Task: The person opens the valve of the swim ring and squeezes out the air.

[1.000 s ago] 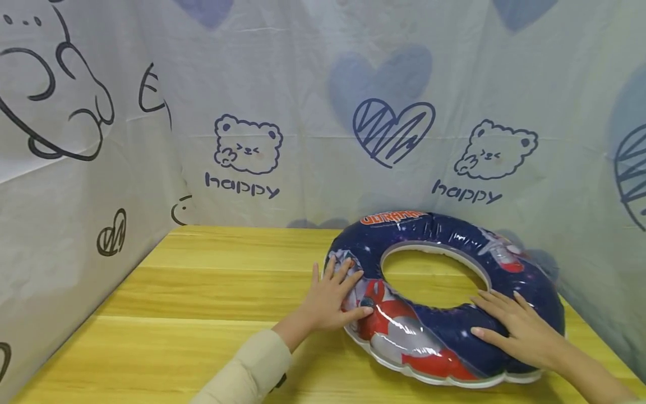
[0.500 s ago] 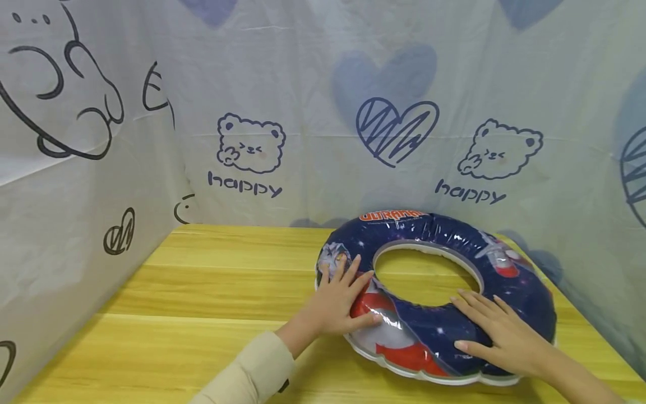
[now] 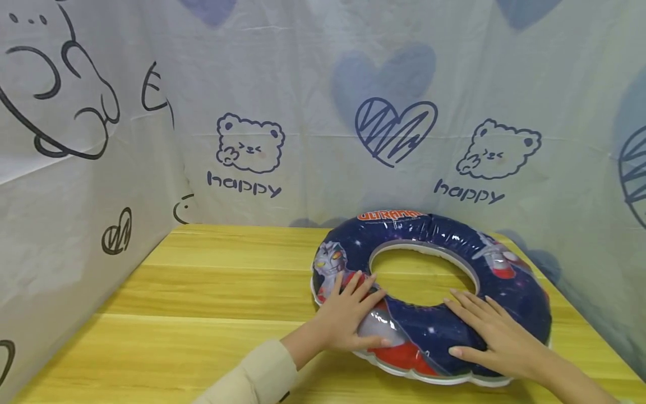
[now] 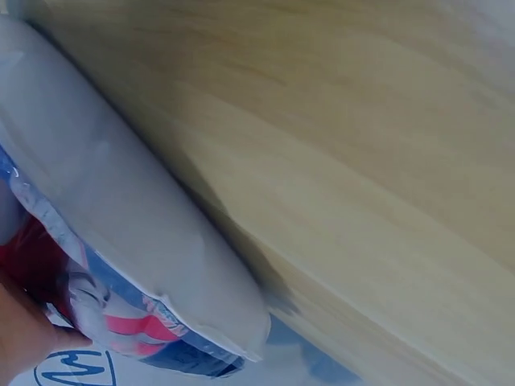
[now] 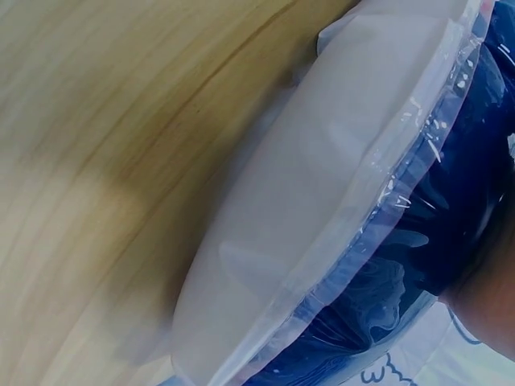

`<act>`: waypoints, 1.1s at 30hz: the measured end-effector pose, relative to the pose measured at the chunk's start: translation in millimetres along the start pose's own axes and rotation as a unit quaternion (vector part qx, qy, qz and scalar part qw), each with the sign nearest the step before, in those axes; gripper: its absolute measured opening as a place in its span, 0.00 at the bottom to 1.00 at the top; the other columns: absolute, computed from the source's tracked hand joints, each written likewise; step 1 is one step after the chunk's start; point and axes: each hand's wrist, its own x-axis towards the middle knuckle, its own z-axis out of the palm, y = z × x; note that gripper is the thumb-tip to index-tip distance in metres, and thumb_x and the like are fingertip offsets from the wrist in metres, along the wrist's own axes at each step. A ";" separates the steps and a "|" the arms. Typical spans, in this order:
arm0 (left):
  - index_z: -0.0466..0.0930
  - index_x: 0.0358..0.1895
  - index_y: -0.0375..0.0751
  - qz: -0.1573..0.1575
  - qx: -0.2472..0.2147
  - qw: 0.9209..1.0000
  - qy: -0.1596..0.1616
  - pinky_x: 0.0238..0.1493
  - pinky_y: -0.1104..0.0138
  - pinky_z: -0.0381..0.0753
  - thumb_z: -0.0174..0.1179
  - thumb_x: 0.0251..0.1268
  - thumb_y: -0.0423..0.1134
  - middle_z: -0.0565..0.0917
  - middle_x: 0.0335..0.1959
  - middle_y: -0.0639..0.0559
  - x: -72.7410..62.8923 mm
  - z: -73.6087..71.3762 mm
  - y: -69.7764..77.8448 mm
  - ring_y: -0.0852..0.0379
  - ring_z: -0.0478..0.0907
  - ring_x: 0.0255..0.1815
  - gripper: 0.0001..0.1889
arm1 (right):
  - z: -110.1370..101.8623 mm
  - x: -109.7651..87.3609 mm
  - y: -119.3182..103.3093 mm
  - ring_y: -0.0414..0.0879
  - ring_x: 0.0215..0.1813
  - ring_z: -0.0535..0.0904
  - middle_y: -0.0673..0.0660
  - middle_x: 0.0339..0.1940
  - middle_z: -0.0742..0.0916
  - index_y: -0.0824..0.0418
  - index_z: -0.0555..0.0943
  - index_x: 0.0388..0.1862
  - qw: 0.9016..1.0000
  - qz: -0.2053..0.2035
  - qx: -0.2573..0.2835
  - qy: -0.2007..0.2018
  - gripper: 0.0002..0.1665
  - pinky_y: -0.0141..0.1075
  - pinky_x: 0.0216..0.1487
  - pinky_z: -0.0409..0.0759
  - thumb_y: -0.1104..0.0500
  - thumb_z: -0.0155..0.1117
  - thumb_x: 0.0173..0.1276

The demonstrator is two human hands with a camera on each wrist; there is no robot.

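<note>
An inflated swim ring (image 3: 429,325), dark blue with red and silver cartoon figures and orange lettering at the back, lies on the wooden table. My left hand (image 3: 348,320) rests on its near left part, fingers spread over the printed top. On the near right part lies my right hand (image 3: 497,339), fingers stretched toward the central hole. The left wrist view shows the ring's white underside (image 4: 121,185) and part of the left hand (image 4: 28,334) at the edge. In the right wrist view the white underside (image 5: 298,193) curves above the table, with a bit of the right hand (image 5: 487,297).
The yellow wood-grain table (image 3: 202,292) extends to the left of the ring. A pale cloth (image 3: 313,112) printed with hearts and bears hangs behind it, and more cloth (image 3: 65,224) stands along the left side.
The swim ring has turned counter-clockwise and shifted slightly left, so the silver face at its left now shows. My left hand has moved nearer and right, my right hand a little left.
</note>
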 end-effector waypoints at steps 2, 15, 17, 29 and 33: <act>0.52 0.73 0.54 0.002 0.006 1.000 0.008 0.69 0.40 0.46 0.48 0.56 0.70 0.50 0.75 0.48 -2.4 0.8 -1.1 0.42 0.49 0.75 0.43 | -0.1 0.0 -0.1 0.45 0.78 0.38 0.61 0.70 0.67 0.47 0.58 0.72 1.000 -0.014 -0.010 0.008 0.45 0.20 0.64 0.16 0.37 0.60 0.59; 0.56 0.71 0.53 0.016 0.008 0.999 0.034 0.69 0.41 0.50 0.51 0.54 0.70 0.60 0.72 0.48 -21.8 -3.4 -11.6 0.42 0.54 0.73 0.43 | -2.6 1.5 -2.9 0.23 0.70 0.24 0.59 0.69 0.70 0.40 0.54 0.73 0.997 -0.062 -0.032 0.044 0.48 0.20 0.65 0.18 0.38 0.63 0.57; 0.57 0.70 0.53 0.020 0.011 0.999 0.043 0.68 0.41 0.51 0.50 0.54 0.71 0.62 0.71 0.47 -25.4 -3.0 -14.6 0.42 0.55 0.73 0.43 | -3.5 2.5 -4.3 0.23 0.70 0.24 0.60 0.69 0.70 0.41 0.55 0.73 0.997 -0.064 -0.029 0.044 0.47 0.19 0.65 0.18 0.38 0.63 0.57; 0.59 0.70 0.51 0.029 0.003 0.998 0.062 0.68 0.42 0.52 0.41 0.56 0.75 0.65 0.69 0.48 -50.8 -10.1 -33.3 0.44 0.55 0.73 0.43 | -5.6 4.6 -5.7 0.24 0.72 0.27 0.50 0.73 0.65 0.44 0.60 0.71 0.995 -0.081 -0.022 0.059 0.45 0.20 0.68 0.22 0.39 0.64 0.56; 0.60 0.69 0.51 0.033 -0.002 0.997 0.066 0.68 0.42 0.53 0.32 0.56 0.77 0.65 0.69 0.48 -59.3 -13.2 -40.1 0.44 0.56 0.73 0.44 | -6.8 4.2 -6.3 0.23 0.72 0.28 0.49 0.73 0.64 0.41 0.59 0.71 0.997 -0.063 -0.007 0.044 0.44 0.19 0.66 0.21 0.39 0.63 0.57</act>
